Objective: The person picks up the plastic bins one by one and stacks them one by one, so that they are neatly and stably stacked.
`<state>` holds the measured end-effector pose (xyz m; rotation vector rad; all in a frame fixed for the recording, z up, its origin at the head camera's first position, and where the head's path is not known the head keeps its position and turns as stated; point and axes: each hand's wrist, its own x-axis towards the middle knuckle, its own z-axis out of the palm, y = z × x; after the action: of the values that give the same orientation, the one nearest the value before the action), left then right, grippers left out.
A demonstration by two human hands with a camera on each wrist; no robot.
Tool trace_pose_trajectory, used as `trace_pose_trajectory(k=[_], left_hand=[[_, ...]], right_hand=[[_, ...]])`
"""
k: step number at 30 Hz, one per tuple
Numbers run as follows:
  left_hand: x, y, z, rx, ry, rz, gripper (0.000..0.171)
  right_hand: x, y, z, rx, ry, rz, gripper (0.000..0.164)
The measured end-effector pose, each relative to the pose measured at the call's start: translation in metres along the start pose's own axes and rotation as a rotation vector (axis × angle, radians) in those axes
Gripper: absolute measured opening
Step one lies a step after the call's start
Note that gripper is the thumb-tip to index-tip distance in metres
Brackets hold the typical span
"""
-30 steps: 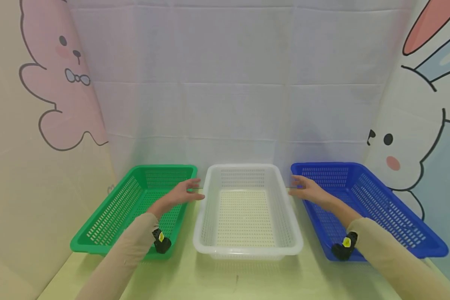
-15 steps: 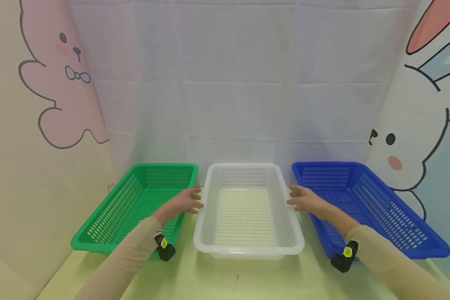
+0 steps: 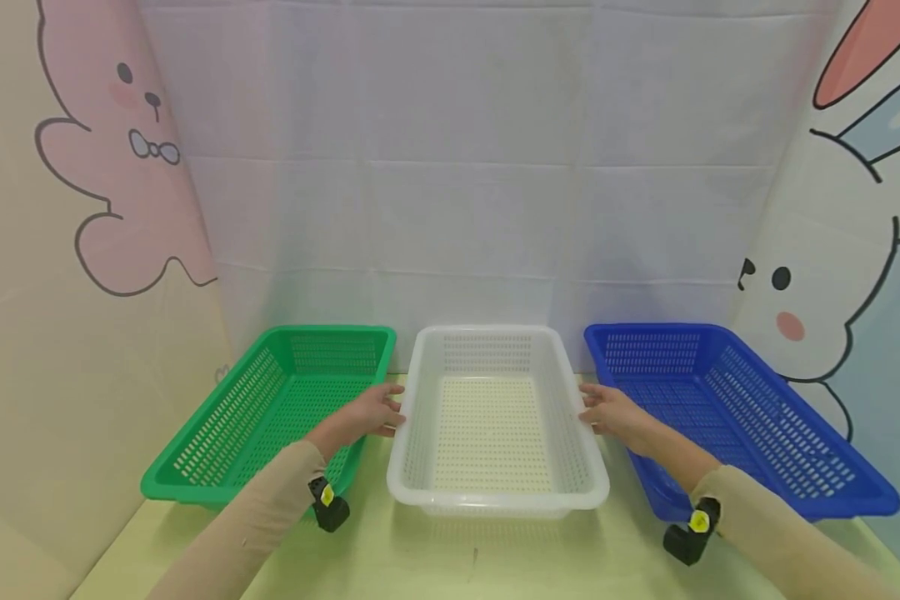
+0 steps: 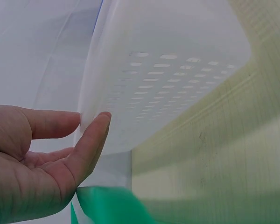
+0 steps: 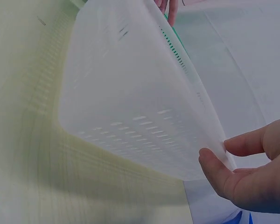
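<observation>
A white plastic basket point(image 3: 495, 501) with slotted sides stands in the middle of the table, between the two hands. My left hand point(image 3: 367, 412) is at its left rim; in the left wrist view the thumb point(image 4: 56, 123) meets the rim's edge and a finger point(image 4: 91, 144) reaches beneath it. On the opposite side, my right hand point(image 3: 615, 414) pinches the right rim, its thumb point(image 5: 247, 143) against the edge and a finger point(image 5: 213, 168) under the lip. The basket's underside is hidden in the head view.
A green basket point(image 3: 195, 493) stands to the left, partly under the left forearm. To the right is a blue basket point(image 3: 832, 504), crossed by the right forearm. A white cloth backdrop point(image 3: 465, 167) hangs behind the pale yellow-green table point(image 3: 435, 567).
Both hands have come down from above the rim's sides to the white basket's left and right rims, and their fingers have closed in on it. The baskets have stayed in place.
</observation>
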<state>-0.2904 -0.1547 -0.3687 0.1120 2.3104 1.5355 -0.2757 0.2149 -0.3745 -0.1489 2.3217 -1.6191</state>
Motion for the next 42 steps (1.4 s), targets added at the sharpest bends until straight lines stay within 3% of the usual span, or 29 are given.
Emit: trace_pose_trajectory(k=[9, 22, 34, 42], left_hand=[[-0.007, 0.0, 0.005, -0.012, 0.004, -0.001, 0.058], [-0.007, 0.006, 0.007, -0.002, 0.029, -0.024, 0.055], [-0.017, 0.016, -0.005, 0.029, 0.011, 0.013, 0.047], [-0.024, 0.023, -0.023, 0.031, 0.006, 0.039, 0.044]], right_hand=[[-0.006, 0.002, 0.006, 0.092, 0.029, 0.01, 0.064], [-0.007, -0.005, 0.004, 0.098, 0.032, 0.038, 0.067], [-0.017, -0.023, 0.003, 0.096, 0.02, 0.005, 0.063], [-0.024, -0.042, 0.007, 0.11, 0.048, 0.009, 0.064]])
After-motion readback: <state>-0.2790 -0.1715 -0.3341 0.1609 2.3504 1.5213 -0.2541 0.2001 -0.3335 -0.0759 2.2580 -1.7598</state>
